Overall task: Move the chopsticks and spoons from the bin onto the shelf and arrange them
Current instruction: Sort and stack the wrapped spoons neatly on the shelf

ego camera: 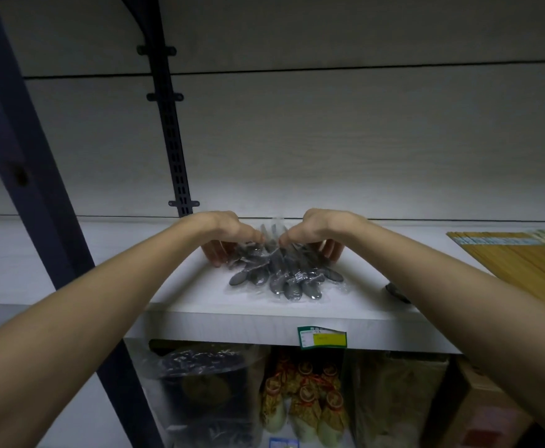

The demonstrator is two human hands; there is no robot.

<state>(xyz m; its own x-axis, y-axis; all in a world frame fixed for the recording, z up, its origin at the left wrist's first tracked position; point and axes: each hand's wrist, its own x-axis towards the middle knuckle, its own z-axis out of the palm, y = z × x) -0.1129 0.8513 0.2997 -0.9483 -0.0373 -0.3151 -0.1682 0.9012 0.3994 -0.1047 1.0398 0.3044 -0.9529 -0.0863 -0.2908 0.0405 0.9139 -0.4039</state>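
A pile of grey spoons (pixel 284 276) in clear plastic wrappers lies on the white shelf (pixel 200 305), bowls toward me. My left hand (pixel 229 236) cups the far left side of the pile, fingers curled down onto the wrappers. My right hand (pixel 316 234) does the same on the far right side. Both thumbs pinch near the handle ends at the middle. Packs of yellow wooden chopsticks (pixel 520 263) lie flat on the shelf at the right. One more dark spoon (pixel 397 292) peeks out beside my right forearm. The bin is out of view.
A dark metal upright (pixel 171 130) with slots stands against the back wall left of the pile. A green and yellow price tag (pixel 323 337) hangs on the shelf's front edge. Bagged goods (pixel 206 383) and patterned packets (pixel 306 402) fill the shelf below.
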